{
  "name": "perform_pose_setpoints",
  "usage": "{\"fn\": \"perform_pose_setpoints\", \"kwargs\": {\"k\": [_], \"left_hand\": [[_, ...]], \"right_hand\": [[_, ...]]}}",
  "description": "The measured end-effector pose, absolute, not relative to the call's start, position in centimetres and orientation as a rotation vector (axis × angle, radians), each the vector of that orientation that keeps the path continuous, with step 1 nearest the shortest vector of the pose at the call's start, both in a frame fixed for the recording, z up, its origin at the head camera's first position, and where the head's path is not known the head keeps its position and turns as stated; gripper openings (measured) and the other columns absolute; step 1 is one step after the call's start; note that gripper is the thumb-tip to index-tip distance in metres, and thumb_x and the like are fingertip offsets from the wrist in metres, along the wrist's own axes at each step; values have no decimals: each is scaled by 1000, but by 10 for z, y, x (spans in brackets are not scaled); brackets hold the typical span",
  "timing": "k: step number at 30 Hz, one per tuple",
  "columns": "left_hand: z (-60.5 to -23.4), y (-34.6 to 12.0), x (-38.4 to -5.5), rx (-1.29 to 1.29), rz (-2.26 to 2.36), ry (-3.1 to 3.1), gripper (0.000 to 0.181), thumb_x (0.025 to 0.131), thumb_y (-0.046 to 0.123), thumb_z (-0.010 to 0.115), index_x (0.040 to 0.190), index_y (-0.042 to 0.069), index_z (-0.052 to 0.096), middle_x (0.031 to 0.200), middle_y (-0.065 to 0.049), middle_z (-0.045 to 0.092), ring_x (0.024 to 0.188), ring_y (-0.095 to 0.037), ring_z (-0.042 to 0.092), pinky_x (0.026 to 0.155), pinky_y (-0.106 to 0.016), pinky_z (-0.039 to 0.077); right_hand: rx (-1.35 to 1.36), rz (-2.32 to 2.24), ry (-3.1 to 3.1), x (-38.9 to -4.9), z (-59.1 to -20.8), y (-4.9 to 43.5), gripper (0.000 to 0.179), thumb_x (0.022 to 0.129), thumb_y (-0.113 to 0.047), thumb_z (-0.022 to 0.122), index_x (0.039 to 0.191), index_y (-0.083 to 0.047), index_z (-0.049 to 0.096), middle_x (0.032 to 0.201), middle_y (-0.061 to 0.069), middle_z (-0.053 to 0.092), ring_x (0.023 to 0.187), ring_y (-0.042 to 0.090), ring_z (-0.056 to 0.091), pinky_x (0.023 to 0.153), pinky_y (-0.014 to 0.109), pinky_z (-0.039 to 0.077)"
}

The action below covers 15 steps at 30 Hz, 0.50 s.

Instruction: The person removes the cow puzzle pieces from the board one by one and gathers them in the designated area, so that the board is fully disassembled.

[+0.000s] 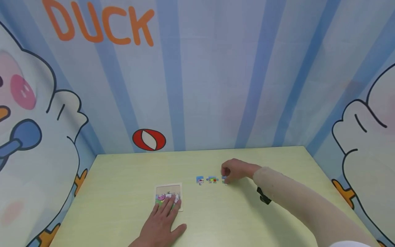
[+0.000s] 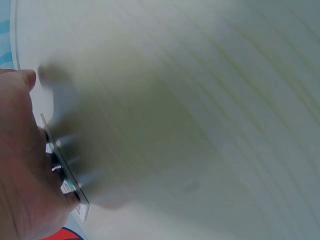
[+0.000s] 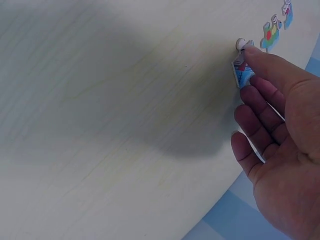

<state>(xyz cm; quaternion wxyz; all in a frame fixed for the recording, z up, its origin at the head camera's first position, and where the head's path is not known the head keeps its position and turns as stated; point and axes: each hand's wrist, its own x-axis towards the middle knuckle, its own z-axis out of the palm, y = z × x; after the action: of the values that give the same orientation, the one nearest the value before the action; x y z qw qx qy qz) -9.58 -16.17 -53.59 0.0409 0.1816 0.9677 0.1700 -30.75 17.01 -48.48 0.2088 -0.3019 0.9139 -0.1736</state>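
Observation:
My left hand [image 1: 162, 221] lies with straight fingers across a small framed jigsaw puzzle [image 1: 181, 190] on the table, covering its lower part. A pink cartoon figure shows in the picture above the fingertips. In the left wrist view, the puzzle's thin edge runs beside that hand's fingers. To the right, my right hand [image 1: 236, 169] pinches a puzzle piece [image 3: 242, 74] with blue and red print between thumb and index finger, close over the table. Its other fingers are loosely bent. Left of it lie a green and yellow puzzle piece [image 1: 212, 179] and a blue puzzle piece [image 1: 200, 179], in a row.
The pale wooden table [image 1: 123, 178] ends at a striped blue cloth backdrop [image 1: 210, 85] with cartoon ducks at both sides. A black strap [image 1: 263, 196] hangs under the right wrist, and the right arm's shadow falls over the table.

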Motion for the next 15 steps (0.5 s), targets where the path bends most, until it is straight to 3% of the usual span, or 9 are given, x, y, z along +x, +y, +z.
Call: {"fn": "perform_pose_setpoints", "kwargs": {"k": [15], "left_hand": [[-534, -162, -96, 579, 541, 2961, 78, 106, 60, 53, 163, 8, 44, 172, -14, 36, 159, -38, 32, 125, -65, 27]], "right_hand": [[-963, -430, 2493, -306, -462, 118, 14, 97, -19, 81, 106, -11, 74, 98, -8, 68, 89, 9, 60, 86, 32, 53]]}}
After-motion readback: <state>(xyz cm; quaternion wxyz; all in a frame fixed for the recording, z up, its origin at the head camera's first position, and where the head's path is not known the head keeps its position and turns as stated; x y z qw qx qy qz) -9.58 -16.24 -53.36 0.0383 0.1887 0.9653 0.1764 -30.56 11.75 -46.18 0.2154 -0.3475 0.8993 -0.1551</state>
